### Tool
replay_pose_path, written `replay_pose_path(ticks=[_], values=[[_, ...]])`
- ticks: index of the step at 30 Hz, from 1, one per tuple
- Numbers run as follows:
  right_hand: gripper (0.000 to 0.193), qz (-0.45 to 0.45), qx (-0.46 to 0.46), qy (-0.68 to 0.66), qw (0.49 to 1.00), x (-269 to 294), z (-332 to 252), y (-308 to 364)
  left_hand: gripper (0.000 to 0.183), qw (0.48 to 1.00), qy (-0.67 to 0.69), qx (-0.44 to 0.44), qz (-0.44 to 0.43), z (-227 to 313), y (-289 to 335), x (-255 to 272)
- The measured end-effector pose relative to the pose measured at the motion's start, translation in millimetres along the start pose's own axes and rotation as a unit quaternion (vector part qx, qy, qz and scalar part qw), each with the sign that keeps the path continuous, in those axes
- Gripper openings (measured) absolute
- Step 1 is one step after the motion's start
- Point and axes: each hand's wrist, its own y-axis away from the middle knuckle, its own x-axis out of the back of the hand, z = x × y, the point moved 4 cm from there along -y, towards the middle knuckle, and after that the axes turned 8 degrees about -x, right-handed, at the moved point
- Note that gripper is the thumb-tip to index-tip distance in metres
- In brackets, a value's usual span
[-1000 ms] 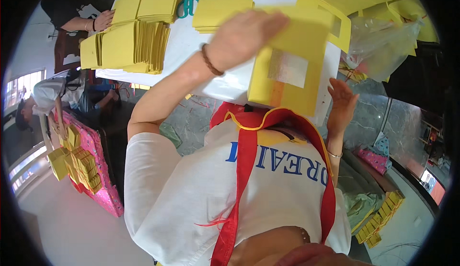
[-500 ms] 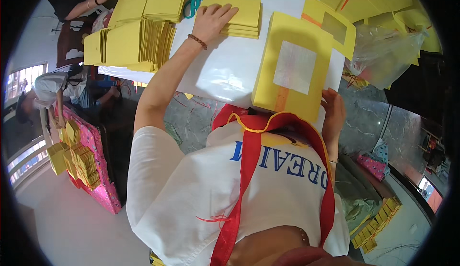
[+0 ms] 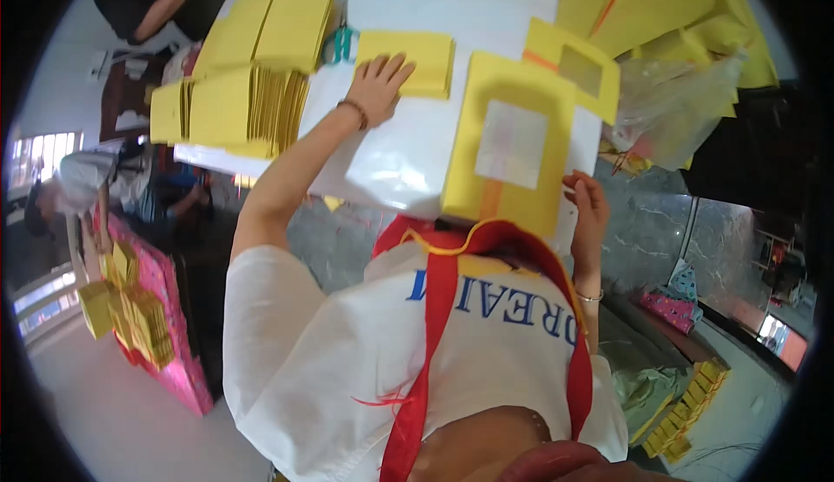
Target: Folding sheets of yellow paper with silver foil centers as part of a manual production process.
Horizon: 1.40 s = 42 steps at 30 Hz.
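My left hand (image 3: 380,95) is spread flat, fingers fanned and straight, its fingertips resting on top of a low yellow paper stack (image 3: 429,61) rather than closed round it; I can't see where my thumb sits. That stack lies ahead and slightly right of my palm on the white tabletop (image 3: 395,156), its long side running across me. My left hand is clearly the nearer one, covering its near left corner.

My right hand (image 3: 590,214) is well apart from it, half open with the fingers loosely bent, and I see nothing in it. It hangs beside the near right side of a thick yellow paper pack (image 3: 511,141) with a pale rectangular patch; I can't tell whether my fingertips touch it. That pack lies between my two hands, its long axis pointing away from me, roughly crosswise to the low stack. Teal-handled scissors (image 3: 340,46) lie just left of the low stack.
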Motion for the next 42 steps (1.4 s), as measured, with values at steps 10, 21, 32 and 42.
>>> replay_pose_path(ticks=[10,21,32,42], values=[[0.02,-0.033,0.084,0.062,0.994,-5,-9,8,0.069,0.993,0.096,0.045,-0.044,-7,-5,27],[0.024,-0.041,0.19,0.157,0.968,-11,-10,16,0.034,0.943,0.291,-0.074,0.143,96,-9,121],[0.023,-0.11,0.079,0.062,0.989,-12,5,-1,0.041,0.933,0.287,-0.211,0.046,163,3,128],[0.032,-0.108,0.063,0.019,0.992,-13,13,4,0.018,0.854,0.516,-0.056,-0.009,154,3,118]])
